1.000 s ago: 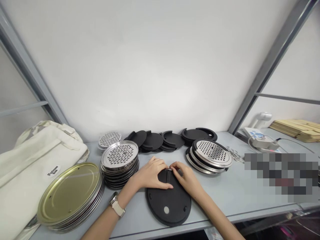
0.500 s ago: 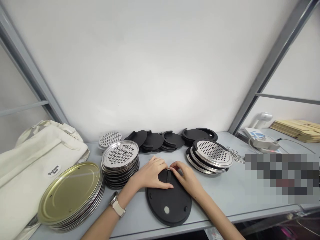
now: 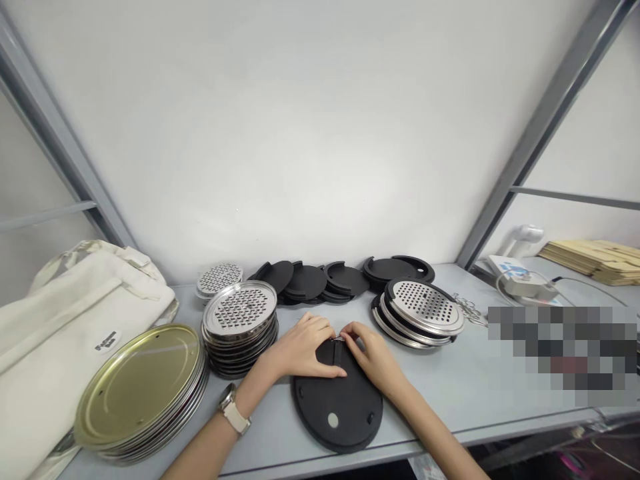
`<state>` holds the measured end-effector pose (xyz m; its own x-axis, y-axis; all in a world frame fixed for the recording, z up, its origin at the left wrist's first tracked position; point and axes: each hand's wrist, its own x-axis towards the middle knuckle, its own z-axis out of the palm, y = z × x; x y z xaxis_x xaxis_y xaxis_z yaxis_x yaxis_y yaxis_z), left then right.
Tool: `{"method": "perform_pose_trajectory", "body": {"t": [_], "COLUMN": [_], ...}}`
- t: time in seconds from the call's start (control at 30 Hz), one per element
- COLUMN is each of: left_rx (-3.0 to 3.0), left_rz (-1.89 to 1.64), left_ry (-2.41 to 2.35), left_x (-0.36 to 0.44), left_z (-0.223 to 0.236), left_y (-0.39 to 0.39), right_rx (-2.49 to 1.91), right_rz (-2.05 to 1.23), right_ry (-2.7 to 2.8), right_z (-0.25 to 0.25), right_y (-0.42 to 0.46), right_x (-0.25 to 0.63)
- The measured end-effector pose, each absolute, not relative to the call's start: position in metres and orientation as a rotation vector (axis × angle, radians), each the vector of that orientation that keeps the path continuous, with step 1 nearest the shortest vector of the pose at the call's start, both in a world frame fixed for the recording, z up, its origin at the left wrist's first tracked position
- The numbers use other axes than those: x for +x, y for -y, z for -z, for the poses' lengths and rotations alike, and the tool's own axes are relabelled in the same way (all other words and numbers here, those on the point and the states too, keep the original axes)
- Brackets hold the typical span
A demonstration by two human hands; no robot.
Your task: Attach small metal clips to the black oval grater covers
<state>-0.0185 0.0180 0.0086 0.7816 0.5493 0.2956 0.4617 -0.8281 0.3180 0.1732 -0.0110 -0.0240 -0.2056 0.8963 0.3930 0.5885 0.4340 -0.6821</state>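
Position unchanged: your left hand point(image 3: 306, 345) grasps the black disc point(image 3: 345, 403), your right hand point(image 3: 373, 357) pinching a metal piece point(image 3: 338, 338), work apparently staying there.

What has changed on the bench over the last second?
Nothing visibly changed; nothing was grasped or released. The left hand and right hand stay at the far end of the black oval piece, and the gold-topped stack stays put.

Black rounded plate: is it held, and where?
Left hand holds the black rounded plate at its far end, thumb on top; right hand touches a small shiny metal piece there, pinch unclear.
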Motion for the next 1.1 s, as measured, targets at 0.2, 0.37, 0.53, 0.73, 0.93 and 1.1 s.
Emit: {"method": "perform_pose_trajectory", "body": {"t": [0.2,0.37,0.53,0.73,0.93,1.1], "left_rx": [2.768,2.792,2.808,2.827,2.825,2.779], "left_rz": [-0.564,-0.554,-0.557,-0.553,-0.55,-0.584], "left_ry": [-0.781,-0.784,-0.774,-0.78,-0.778,-0.784], "left_x": [-0.0182,-0.018,-0.0179,-0.0179,-0.0174,-0.0178], "left_z": [-0.0083,-0.0071,-0.0063,-0.0051,-0.0044,-0.0017], "left_y": [-0.0184,-0.0183,-0.0185,-0.0192,-0.0197,-0.0209], "right_rx": [-1.266,-1.266,-1.279,-1.282,-1.296,-1.287], "right_rz": [-0.503,-0.505,-0.505,-0.498,-0.491,-0.51], "right_ry": [1.913,1.916,1.922,1.942,1.946,1.923], "right_z": [0.0228,0.0221,0.0219,0.0244,0.0249,0.0263], "right_y": [0.0115,0.0119,0.0113,0.0103,0.0096,0.0096], "right_x": [0.1727,0.1721,0.1716,0.1717,0.1712,0.1717]}}
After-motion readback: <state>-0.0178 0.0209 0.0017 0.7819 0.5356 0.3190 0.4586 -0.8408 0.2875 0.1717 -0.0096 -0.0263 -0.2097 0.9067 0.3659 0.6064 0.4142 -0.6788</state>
